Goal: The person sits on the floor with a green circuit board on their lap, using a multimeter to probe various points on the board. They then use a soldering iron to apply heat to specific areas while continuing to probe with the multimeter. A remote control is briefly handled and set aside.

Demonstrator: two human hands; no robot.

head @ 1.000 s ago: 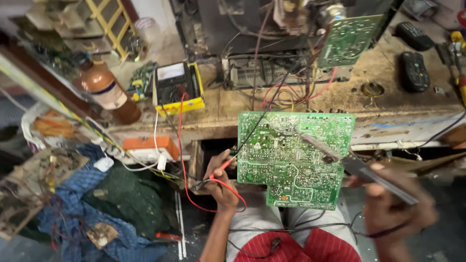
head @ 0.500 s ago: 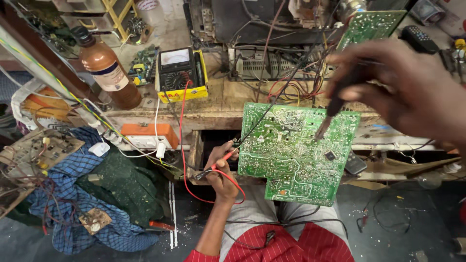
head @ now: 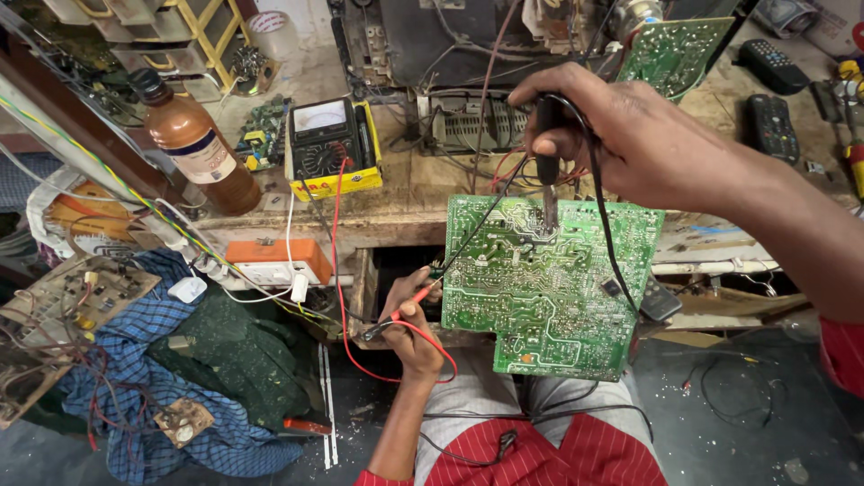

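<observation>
The wooden workbench [head: 423, 184] carries a yellow-cased meter [head: 330, 148], brown bottle [head: 196, 148] and remotes [head: 772, 126].

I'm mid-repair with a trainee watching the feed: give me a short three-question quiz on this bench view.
1. True or false: the right hand holds a black probe tip-down on the green circuit board.
2. Which probe does the left hand hold? A red, B blue, C white.
3. Fill in: the yellow-cased meter stands to the right of a brown ____.

Key: 1 true; 2 A, the red probe; 3 bottle.
</observation>
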